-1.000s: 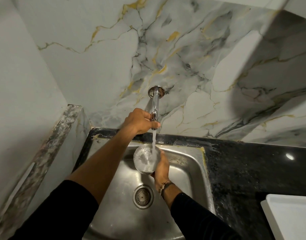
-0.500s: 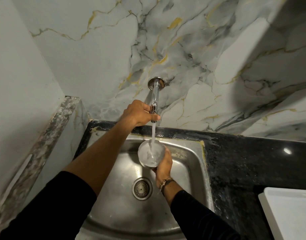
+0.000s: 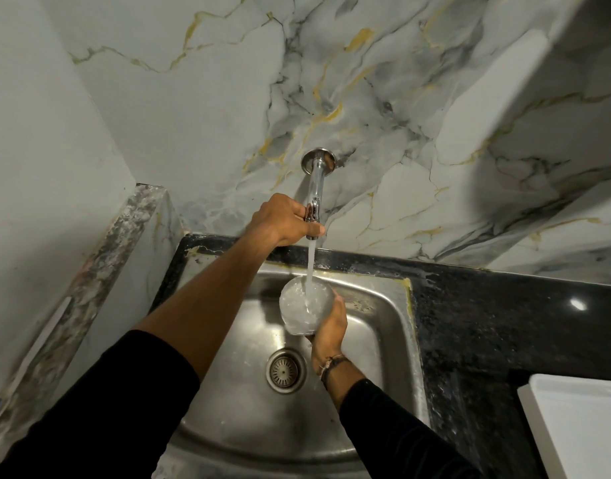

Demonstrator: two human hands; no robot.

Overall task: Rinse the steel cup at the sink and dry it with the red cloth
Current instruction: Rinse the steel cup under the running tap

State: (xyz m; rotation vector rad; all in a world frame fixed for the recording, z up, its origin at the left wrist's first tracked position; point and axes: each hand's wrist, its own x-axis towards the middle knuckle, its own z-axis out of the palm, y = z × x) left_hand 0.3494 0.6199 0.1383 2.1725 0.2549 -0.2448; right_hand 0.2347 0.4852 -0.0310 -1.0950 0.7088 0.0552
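Note:
The steel cup (image 3: 298, 311) is held upright over the steel sink (image 3: 376, 326), full of churning water. My right hand (image 3: 328, 328) grips the cup from its right side and below. A stream of water (image 3: 311, 264) falls from the chrome tap (image 3: 315, 188) straight into the cup. My left hand (image 3: 283, 221) is closed around the tap's lower end. The red cloth is not in view.
The sink drain (image 3: 284, 370) lies below the cup. Black granite counter (image 3: 497, 326) runs to the right, with a white tray (image 3: 580, 426) at the lower right corner. A marble wall stands behind the tap and a stone ledge (image 3: 89, 281) lines the left side.
The cup has risen slightly toward the tap and filled further with water. My left hand has stayed on the tap. The view has tilted a little.

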